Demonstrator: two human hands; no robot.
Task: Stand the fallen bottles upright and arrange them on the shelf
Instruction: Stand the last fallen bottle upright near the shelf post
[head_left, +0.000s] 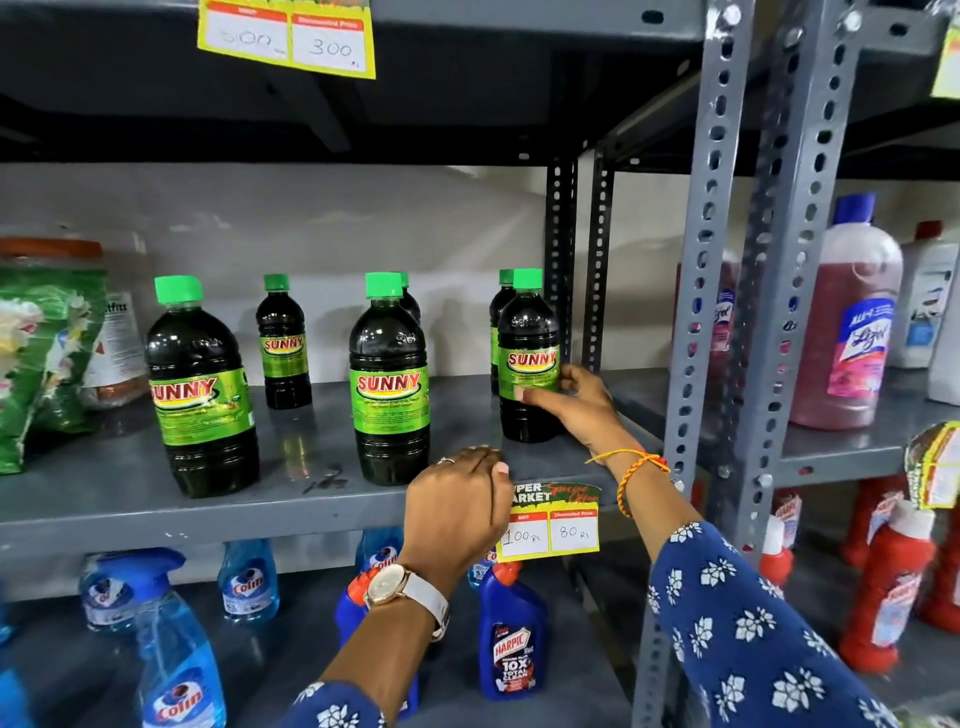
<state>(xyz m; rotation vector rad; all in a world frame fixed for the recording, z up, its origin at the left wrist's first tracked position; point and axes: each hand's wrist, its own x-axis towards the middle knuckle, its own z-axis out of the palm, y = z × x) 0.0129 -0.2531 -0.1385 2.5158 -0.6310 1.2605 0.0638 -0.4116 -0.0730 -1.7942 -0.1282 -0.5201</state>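
Note:
Several dark bottles with green caps and green SUNNY labels stand upright on the grey metal shelf (130, 499). A large one (200, 384) is at the front left, a small one (283, 343) behind it, another large one (389, 379) in the middle with a further bottle hidden behind. My right hand (576, 402) grips the lower part of the small bottle at the right (529, 338), which stands upright in front of another small bottle (501, 306). My left hand (457, 499) rests with fingers curled over the shelf's front edge, holding nothing.
Green packets (41, 358) and a jar fill the shelf's left end. A price tag (550, 525) hangs on the front edge. Slotted grey uprights (706, 312) bound the right side. Blue spray bottles (176, 649) and a Harpic bottle (511, 634) stand below; a Lizol bottle (852, 322) is on the neighbouring shelf.

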